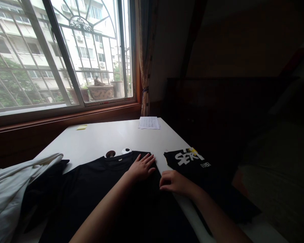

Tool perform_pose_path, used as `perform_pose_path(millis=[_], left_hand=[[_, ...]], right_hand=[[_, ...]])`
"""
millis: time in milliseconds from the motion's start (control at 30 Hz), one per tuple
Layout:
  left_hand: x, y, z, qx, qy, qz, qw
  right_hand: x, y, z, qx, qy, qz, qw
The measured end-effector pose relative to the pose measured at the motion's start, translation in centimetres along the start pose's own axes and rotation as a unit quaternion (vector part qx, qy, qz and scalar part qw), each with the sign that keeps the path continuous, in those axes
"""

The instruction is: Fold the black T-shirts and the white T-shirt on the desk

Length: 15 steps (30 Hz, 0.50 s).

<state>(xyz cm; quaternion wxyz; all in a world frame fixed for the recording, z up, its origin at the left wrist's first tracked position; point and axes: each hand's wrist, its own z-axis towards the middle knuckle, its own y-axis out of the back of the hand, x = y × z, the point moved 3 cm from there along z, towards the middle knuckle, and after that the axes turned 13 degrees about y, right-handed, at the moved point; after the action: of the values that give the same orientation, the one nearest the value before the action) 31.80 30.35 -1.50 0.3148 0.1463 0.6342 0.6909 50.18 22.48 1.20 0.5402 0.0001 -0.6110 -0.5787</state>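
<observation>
A black T-shirt [91,189] lies spread on the white table, its neckline toward the window. My left hand [143,166] rests flat on its upper right part, fingers spread. At the shirt's right edge, my right hand [171,182] has its fingers curled and pinched on the black cloth; the fingertips are partly hidden. Just beyond that hand lies another black garment [192,167] with white lettering and a yellow patch, hanging over the table's right side.
White cloth [7,192] and dark cloth [44,184] are heaped at the left. Printed papers [149,123] and a yellow note pad [81,127] lie at the far end of the white table [108,135]. Two round table holes [110,154] sit beyond the neckline. A barred window stands behind.
</observation>
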Motion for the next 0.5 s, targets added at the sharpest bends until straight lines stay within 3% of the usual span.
perform_pose_path(millis=[267,433,500], left_hand=[[1.1,-0.8,1.5,0.000,0.020,0.017,1.000],[1.3,-1.2,1.6,0.010,0.019,0.045,0.999],[1.2,-1.2,1.6,0.003,0.018,0.049,0.999]], right_hand=[[0.8,-0.6,-0.4,0.076,-0.043,0.054,0.995],[1.4,-0.2,0.3,-0.028,-0.005,-0.031,0.999],[1.5,-0.8,0.7,-0.036,0.023,-0.070,0.997]])
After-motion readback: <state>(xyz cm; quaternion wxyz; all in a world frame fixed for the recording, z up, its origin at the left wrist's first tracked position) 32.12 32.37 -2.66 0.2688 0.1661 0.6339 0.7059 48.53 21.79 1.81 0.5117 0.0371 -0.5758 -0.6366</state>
